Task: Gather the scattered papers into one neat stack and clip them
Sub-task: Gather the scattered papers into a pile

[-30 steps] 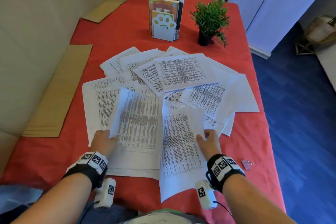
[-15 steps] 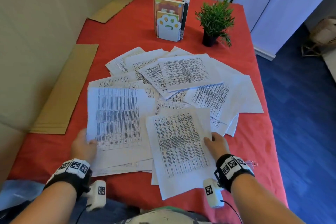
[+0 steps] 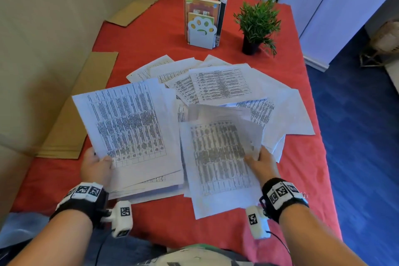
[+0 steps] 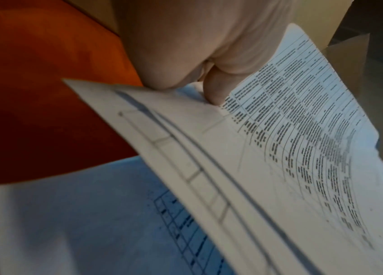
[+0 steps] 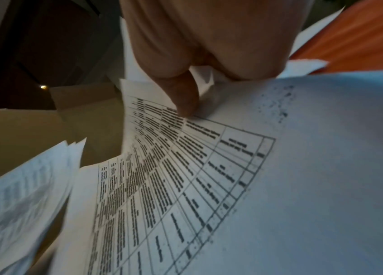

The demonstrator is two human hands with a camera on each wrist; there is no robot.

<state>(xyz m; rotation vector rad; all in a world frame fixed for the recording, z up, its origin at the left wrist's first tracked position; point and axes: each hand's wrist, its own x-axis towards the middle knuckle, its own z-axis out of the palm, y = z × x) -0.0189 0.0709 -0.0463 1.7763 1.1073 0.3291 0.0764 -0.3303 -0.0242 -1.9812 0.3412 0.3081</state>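
Note:
Printed white sheets lie scattered over the red tablecloth [image 3: 151,34], the loose ones [image 3: 220,86] fanned out in the middle. My left hand [image 3: 99,162] grips the near left corner of a bundle of sheets [image 3: 129,123] that is raised and tilted off the table. In the left wrist view my left hand [image 4: 209,89] has its thumb on top of that bundle [image 4: 280,158]. My right hand [image 3: 254,157] pinches the right edge of a second bundle [image 3: 218,153], thumb on top. The right wrist view shows my right hand [image 5: 186,96] holding this bundle [image 5: 186,176]. A small clip [image 3: 304,195] peeks out behind my right wrist.
A white paw-shaped book holder [image 3: 201,33] with books and a small potted plant [image 3: 257,24] stand at the far end. Flat cardboard pieces [image 3: 86,101] lie along the left, beside a beige wall. The table's right edge drops to a blue floor [image 3: 356,136].
Both hands have lifted their bundles off the table. The left bundle has risen and swung left. The right bundle has straightened under my right hand.

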